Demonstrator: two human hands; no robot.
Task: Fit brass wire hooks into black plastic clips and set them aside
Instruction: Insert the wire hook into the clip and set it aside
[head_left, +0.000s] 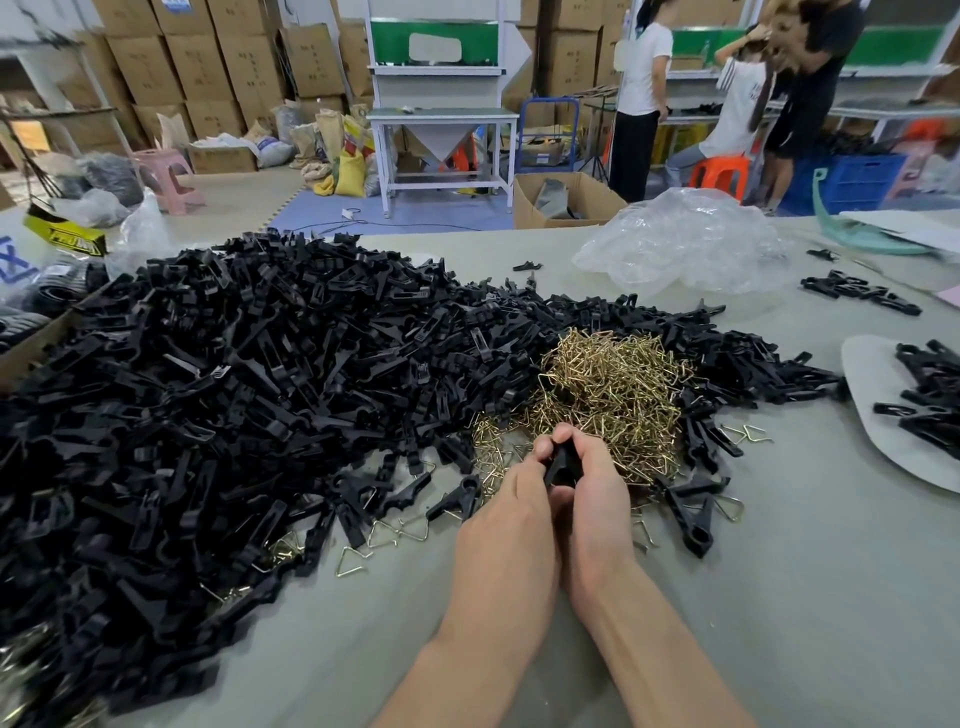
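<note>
One matte black, wedge-shaped clip (563, 463); left hand (513, 496) and right hand (598, 486) both pinch it.

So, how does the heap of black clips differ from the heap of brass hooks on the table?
The heap of black clips is far larger, spreading leftward; the heap of brass hooks is a small mound near its right end. The clips are matt, solid plastic; the hooks are thin, shiny bent wire. Both lie loose on the grey table, touching each other.
</note>
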